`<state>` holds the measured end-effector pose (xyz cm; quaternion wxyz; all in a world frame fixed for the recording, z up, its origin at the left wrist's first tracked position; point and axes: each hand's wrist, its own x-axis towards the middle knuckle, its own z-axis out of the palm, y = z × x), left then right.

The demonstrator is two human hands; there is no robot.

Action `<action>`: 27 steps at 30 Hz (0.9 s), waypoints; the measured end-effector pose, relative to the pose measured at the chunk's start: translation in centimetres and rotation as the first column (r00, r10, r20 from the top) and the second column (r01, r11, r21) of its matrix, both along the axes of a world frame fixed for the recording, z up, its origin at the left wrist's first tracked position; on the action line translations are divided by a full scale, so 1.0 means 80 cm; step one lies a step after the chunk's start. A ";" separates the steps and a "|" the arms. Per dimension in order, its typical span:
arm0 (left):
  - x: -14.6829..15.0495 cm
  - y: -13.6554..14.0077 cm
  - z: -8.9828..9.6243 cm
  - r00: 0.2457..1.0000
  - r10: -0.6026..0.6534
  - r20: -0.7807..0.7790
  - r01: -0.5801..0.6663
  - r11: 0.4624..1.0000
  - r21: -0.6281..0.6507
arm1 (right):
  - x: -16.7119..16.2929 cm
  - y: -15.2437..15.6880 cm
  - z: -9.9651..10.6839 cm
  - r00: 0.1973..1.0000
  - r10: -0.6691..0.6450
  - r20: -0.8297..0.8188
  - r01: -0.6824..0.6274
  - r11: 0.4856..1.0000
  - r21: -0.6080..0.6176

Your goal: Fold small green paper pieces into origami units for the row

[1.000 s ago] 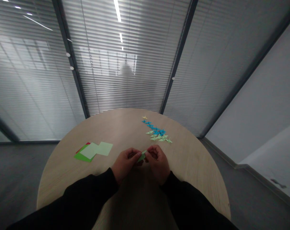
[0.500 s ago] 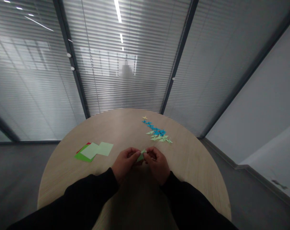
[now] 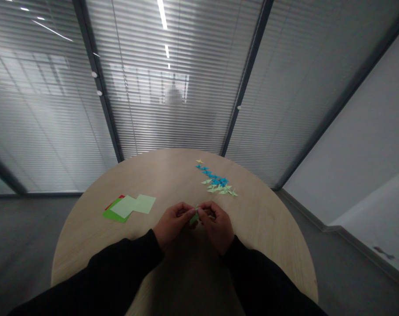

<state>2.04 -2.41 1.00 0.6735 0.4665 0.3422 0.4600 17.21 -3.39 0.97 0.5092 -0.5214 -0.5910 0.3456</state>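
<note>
Between your left hand (image 3: 173,224) and right hand (image 3: 217,224), the folded pale-green paper (image 3: 194,218) slants near-left to far-right — both hands' fingertips pinch it, neither nearer.

The left sleeve (image 3: 120,267) and the right sleeve (image 3: 263,272) are long, black and matte; their outlines bulge in soft folds along the forearms; the weave is too dark to make out. Plain black cuffs (image 3: 156,242) end at the wrists; the left hand (image 3: 172,224) and right hand (image 3: 218,226) are bare.
</note>
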 end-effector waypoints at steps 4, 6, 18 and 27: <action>0.001 0.001 -0.002 0.999 0.026 0.040 -0.024 0.999 -0.046 | 0.001 0.001 0.000 0.998 0.034 -0.053 -0.034 0.999 0.004; 0.001 0.001 -0.003 0.999 0.034 0.022 -0.032 0.997 -0.063 | 0.001 0.002 -0.001 0.997 0.047 -0.059 -0.047 0.999 0.000; -0.002 0.002 -0.001 0.988 0.101 -0.114 -0.099 0.995 0.024 | 0.006 0.007 -0.008 0.992 0.085 -0.092 -0.087 0.996 -0.017; -0.001 0.000 -0.001 0.998 0.059 -0.033 -0.060 0.998 -0.006 | 0.005 0.006 -0.007 0.982 0.088 -0.167 -0.099 0.993 -0.061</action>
